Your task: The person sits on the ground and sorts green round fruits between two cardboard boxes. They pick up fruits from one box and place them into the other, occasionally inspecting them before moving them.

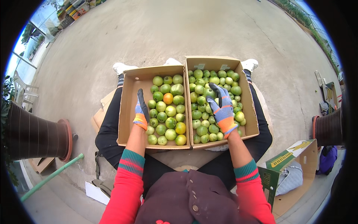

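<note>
Two cardboard boxes lie side by side before me. In the left box (131, 84), my left hand (141, 107) is held flat and edge-on, palm towards the tomatoes, holding nothing. It wears a blue-grey work glove with an orange cuff and dark palm. Mostly green tomatoes (170, 111) fill this box's right part, with an orange one (168, 98) among them. Smaller green tomatoes (202, 130) cover the bottom of the right box (249, 112). Above them my gloved right hand (222, 103) has thumb and fingers around a larger green tomato (209, 93).
My legs (258, 112) flank the boxes on the concrete floor (179, 33). A printed carton (292, 156) holding grey cloth stands at my right. At left are a large brown planter (39, 131), a green pole (53, 176) and a white plastic chair (23, 89).
</note>
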`<state>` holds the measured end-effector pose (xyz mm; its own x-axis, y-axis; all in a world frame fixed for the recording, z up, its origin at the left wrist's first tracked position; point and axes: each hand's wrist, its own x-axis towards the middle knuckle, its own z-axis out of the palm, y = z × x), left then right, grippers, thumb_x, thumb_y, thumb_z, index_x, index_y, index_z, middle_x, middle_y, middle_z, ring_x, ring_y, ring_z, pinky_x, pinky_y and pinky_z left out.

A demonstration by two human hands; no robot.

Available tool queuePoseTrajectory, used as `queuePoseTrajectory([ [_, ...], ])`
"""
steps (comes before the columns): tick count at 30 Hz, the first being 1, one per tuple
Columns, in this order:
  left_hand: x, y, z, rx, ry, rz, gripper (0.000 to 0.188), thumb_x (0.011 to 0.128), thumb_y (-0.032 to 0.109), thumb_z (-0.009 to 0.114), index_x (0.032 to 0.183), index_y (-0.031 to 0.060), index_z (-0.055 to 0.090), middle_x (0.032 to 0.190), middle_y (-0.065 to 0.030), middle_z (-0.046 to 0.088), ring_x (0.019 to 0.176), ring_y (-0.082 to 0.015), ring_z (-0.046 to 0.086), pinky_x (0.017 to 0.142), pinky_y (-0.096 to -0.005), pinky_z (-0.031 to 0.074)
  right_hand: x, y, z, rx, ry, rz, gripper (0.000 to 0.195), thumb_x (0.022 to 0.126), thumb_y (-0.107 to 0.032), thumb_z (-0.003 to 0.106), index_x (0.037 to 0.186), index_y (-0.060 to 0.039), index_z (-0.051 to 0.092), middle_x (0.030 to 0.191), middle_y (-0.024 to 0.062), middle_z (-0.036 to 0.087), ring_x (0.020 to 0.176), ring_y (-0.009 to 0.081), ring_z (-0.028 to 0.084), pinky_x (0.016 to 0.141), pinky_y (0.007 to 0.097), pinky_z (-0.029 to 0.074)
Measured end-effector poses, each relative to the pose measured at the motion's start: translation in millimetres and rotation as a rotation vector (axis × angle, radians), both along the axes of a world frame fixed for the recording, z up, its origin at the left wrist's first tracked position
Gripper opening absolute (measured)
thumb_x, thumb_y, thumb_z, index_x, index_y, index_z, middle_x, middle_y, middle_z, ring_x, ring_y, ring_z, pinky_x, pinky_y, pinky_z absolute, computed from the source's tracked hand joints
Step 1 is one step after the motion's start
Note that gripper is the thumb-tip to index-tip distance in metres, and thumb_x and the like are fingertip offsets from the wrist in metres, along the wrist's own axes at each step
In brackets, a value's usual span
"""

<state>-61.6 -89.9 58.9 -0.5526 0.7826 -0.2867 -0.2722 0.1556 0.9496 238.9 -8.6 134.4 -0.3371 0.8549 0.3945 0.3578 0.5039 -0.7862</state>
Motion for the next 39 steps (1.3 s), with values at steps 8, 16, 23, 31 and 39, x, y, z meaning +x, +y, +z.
queuePoseTrajectory([
  [8, 76.6, -49.3, 100.6, 0.472, 0.111, -0.434, 0.051, 0.102, 0.031, 0.043, 0.145, 0.005, 0.035, 0.148, -0.0119, 0.037, 0.133, -0.0248, 0.041, 0.108, -0.0346, 0.035, -60.1, -64.1, 39.4, 0.322, -0.001, 0.239, 0.063, 0.075, -0.021, 0.073, 0.133, -0.0079, 0.051, 0.122, 0.0128, 0.055, 0.116, 0.032, 0.05, 0.107, 0.0478, 0.033],
  [16, 35.0, -25.4, 65.8, 0.294, -0.156, 0.022, 0.044, 0.095, 0.021, 0.061, 0.136, 0.0126, 0.049, 0.121, -0.0092, 0.058, 0.102, -0.0186, 0.061, 0.088, -0.0306, 0.051, -45.5, -46.1, 29.7, 0.365, -0.312, 0.126, 0.057, 0.084, -0.032, 0.064, 0.135, -0.0119, 0.049, 0.133, 0.0127, 0.049, 0.123, 0.029, 0.046, 0.112, 0.0508, 0.023],
  [23, -14.7, 42.2, -30.4, 0.089, 0.178, 0.258, 0.047, 0.088, -0.007, 0.058, 0.133, 0.0045, 0.052, 0.114, -0.0038, 0.061, 0.084, -0.0063, 0.053, 0.073, -0.0185, 0.047, 47.7, 79.0, -27.2, 0.245, -1.357, -0.364, 0.048, 0.092, -0.023, 0.047, 0.139, -0.0115, 0.046, 0.14, 0.011, 0.049, 0.134, 0.0291, 0.04, 0.115, 0.0542, 0.013],
  [31, -48.2, 44.7, -123.6, -0.381, 0.869, -0.052, 0.06, 0.099, 0.049, 0.027, 0.151, 0.0173, 0.024, 0.154, -0.0118, 0.027, 0.142, -0.0267, 0.025, 0.113, -0.0479, 0.015, 57.8, 105.7, -63.4, 0.165, -1.723, -0.247, 0.049, 0.092, -0.015, 0.041, 0.139, -0.0045, 0.044, 0.141, 0.0114, 0.047, 0.137, 0.0311, 0.034, 0.113, 0.0511, 0.021],
  [39, -26.1, 52.4, -87.2, -0.463, 0.725, -0.011, 0.068, 0.098, 0.054, 0.025, 0.149, 0.0084, 0.027, 0.154, -0.0144, 0.027, 0.142, -0.0292, 0.024, 0.114, -0.0454, 0.015, 64.1, 78.0, -26.6, 0.094, -1.485, -0.318, 0.049, 0.086, -0.026, 0.057, 0.131, -0.0073, 0.052, 0.131, 0.0119, 0.055, 0.131, 0.0289, 0.042, 0.115, 0.0529, 0.014],
])
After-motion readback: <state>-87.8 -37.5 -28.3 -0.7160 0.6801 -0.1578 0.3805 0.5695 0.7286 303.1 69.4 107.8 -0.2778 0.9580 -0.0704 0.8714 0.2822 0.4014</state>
